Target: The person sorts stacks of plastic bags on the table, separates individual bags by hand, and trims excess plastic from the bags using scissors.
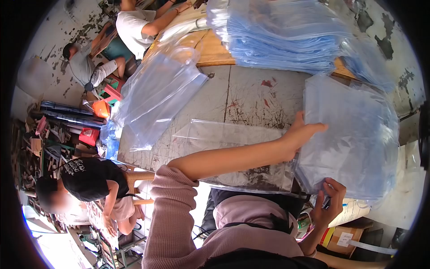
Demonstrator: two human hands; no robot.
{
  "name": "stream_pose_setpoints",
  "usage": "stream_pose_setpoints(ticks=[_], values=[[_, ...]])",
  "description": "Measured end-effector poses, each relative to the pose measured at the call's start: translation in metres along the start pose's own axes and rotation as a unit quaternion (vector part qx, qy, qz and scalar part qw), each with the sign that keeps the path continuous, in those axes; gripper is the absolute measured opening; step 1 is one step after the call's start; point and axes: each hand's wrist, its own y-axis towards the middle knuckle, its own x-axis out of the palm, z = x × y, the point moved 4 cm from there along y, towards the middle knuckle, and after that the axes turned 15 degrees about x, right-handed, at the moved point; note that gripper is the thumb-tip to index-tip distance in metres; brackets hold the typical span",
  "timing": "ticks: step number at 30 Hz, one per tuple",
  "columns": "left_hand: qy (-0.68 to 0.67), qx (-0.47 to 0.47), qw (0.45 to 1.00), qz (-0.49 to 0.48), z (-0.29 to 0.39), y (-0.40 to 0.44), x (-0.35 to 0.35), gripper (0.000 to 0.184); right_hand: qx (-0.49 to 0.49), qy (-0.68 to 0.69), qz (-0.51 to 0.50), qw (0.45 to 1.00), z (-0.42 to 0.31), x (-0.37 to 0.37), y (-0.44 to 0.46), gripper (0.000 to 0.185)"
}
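Observation:
A thick stack of clear bluish plastic bags (354,139) lies at the right of the table. My left hand (301,134) reaches across to the stack's left edge, fingers spread, one stretched over the top sheet; some fingers are hidden. At the stack's near edge, my right hand (330,204) has its fingers bent around the corner of the bags, thumb close to the index finger. Under my left forearm, a flat clear plastic sheet (215,134) rests on the scratched table (255,94).
A tall pile of bluish plastic bags (282,45) sits on a wooden surface at the back. More clear bags (156,94) hang over the table's left side. A person in black (92,179) sits at left; two others are at upper left. A cardboard box (345,240) stands lower right.

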Motion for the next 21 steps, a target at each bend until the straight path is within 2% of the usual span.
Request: stream_pose_setpoints(ticks=[2,6,8,9,11,12,14,18,20,21], values=[[0.045,0.038,0.996,-0.062,-0.0077,0.0067,-0.0035,0.048,0.0,-0.004,-0.01,1.0,-0.0023,0.0004,0.0009,0.016],[0.05,0.022,0.995,-0.08,-0.0078,0.0021,-0.0021,0.049,0.0,-0.004,-0.006,1.0,0.0021,0.0004,0.0003,0.018],[0.254,0.116,0.96,0.006,-0.0089,0.0065,-0.007,0.051,-0.002,0.0,-0.008,1.0,0.002,-0.0002,0.0002,0.018],[0.254,0.116,0.96,0.005,-0.0115,0.0066,-0.0052,0.051,-0.002,0.0,-0.008,1.0,0.0024,-0.0005,0.0002,0.018],[0.378,0.165,0.91,0.053,-0.0094,0.0065,-0.0066,0.051,-0.003,0.011,-0.004,1.0,0.0031,-0.0007,0.0002,0.018],[0.378,0.164,0.91,0.052,-0.0081,0.0066,-0.0074,0.051,-0.002,0.011,-0.004,1.0,0.0033,-0.0005,0.0001,0.018],[0.17,0.141,0.975,-0.018,-0.0095,0.0083,-0.0058,0.051,-0.004,0.016,-0.002,1.0,0.0032,-0.0002,-0.0002,0.019],[0.112,0.075,0.99,-0.026,-0.0087,0.0078,-0.0038,0.047,-0.008,-0.004,-0.003,1.0,0.0006,-0.0003,0.0009,0.02],[0.081,0.027,0.996,0.002,-0.005,0.0031,-0.0032,0.044,0.008,-0.01,-0.007,1.0,0.0007,-0.0022,0.0011,0.022],[0.049,0.027,0.998,-0.021,-0.0033,0.0023,-0.002,0.043,-0.002,-0.007,-0.005,1.0,-0.0007,-0.0021,0.0025,0.024]])
